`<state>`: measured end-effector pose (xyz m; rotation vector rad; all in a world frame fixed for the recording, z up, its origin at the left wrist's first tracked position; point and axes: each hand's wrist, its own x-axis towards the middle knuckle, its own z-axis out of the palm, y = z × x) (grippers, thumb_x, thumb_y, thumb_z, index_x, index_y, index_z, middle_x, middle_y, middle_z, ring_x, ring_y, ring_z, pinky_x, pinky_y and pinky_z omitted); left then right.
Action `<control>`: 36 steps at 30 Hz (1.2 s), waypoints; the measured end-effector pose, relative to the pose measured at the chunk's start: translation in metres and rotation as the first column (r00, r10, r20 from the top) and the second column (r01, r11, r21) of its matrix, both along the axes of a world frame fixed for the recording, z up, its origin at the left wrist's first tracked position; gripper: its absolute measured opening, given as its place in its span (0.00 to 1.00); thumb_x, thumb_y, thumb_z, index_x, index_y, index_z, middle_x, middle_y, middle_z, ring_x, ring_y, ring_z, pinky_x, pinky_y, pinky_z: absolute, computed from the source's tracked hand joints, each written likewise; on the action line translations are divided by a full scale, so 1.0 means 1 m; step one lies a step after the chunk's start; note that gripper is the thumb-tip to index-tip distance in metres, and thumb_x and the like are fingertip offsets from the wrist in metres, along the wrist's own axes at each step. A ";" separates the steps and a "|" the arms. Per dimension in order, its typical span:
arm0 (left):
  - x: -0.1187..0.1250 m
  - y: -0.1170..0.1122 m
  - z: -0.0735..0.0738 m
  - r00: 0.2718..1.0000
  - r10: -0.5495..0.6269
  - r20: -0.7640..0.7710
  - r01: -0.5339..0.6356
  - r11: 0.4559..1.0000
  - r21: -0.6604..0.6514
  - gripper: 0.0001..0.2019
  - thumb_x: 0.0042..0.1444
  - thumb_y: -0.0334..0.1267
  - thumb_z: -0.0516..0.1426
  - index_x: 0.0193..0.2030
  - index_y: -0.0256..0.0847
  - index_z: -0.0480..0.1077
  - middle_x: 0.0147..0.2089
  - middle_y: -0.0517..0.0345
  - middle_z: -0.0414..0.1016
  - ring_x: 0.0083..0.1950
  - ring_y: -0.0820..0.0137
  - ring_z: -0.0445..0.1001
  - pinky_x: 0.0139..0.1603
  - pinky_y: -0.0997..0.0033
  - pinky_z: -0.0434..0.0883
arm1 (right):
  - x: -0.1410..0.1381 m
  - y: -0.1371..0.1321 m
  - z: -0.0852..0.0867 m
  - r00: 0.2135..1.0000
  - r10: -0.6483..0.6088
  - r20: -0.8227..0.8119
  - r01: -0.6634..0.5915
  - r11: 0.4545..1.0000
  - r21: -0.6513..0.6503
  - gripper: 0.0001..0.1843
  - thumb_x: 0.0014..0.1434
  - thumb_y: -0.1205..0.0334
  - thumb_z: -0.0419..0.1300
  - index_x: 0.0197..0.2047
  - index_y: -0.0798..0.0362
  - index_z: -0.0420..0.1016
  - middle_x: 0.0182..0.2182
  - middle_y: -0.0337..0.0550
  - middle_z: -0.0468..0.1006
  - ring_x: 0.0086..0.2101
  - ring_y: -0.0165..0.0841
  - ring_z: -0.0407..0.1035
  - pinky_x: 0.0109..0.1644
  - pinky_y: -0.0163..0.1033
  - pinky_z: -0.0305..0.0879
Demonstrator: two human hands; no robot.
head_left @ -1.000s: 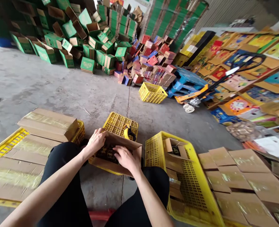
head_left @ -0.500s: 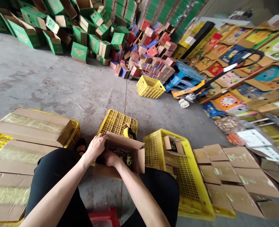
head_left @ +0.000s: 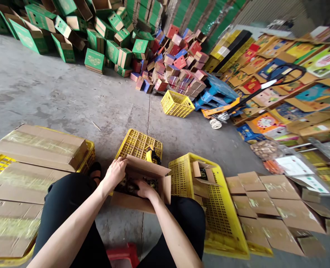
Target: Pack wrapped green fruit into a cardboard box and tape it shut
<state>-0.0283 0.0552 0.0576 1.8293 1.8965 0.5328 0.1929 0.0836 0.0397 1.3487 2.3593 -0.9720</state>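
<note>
An open cardboard box (head_left: 131,203) rests between my knees, tilted, its upper flaps raised. My left hand (head_left: 116,171) is closed on the upper left edge of this box. Inside it lie small round items (head_left: 153,184), dark and pale green, too small to name. My right hand (head_left: 146,189) reaches into the box among them, fingers bent; what they hold, if anything, is hidden. Just beyond the box, a yellow and black tape dispenser (head_left: 153,155) sits on an upturned yellow crate (head_left: 134,143).
Taped cardboard boxes (head_left: 39,147) lie on yellow crates at my left. To my right stands a yellow crate (head_left: 223,223) with small cartons inside, beside flat-topped boxes (head_left: 268,201). Farther off are a yellow crate (head_left: 177,104), a pallet jack (head_left: 229,106) and heaped cartons (head_left: 178,70).
My right hand has shifted slightly right inside the box, uncovering more of the contents at the left. My left hand keeps its hold on the box edge.
</note>
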 end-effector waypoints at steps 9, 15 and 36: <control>0.042 -0.014 0.024 0.946 -0.242 0.217 0.237 0.970 0.046 0.15 0.73 0.36 0.51 0.57 0.43 0.77 0.54 0.48 0.78 0.56 0.59 0.79 0.60 0.64 0.74 | 0.047 0.008 0.018 0.931 -0.126 0.344 0.112 0.992 0.062 0.39 0.53 0.77 0.67 0.68 0.54 0.74 0.65 0.64 0.73 0.61 0.53 0.73 0.63 0.49 0.67; 0.069 -0.014 -0.023 0.939 -0.341 0.045 0.338 0.892 -0.300 0.21 0.61 0.29 0.61 0.62 0.39 0.76 0.66 0.38 0.74 0.71 0.44 0.69 0.68 0.50 0.71 | 0.040 0.007 0.013 0.926 -0.022 0.377 0.021 1.000 0.005 0.42 0.57 0.62 0.74 0.73 0.51 0.69 0.66 0.63 0.73 0.67 0.58 0.64 0.68 0.53 0.61; 0.080 -0.003 -0.069 0.897 -0.435 -0.076 0.323 0.764 -0.559 0.41 0.42 0.26 0.72 0.67 0.47 0.74 0.75 0.37 0.64 0.78 0.35 0.58 0.70 0.36 0.68 | 0.051 -0.002 0.031 0.976 -0.073 0.204 0.019 0.966 0.257 0.25 0.67 0.81 0.49 0.59 0.58 0.78 0.57 0.59 0.81 0.55 0.44 0.75 0.59 0.42 0.67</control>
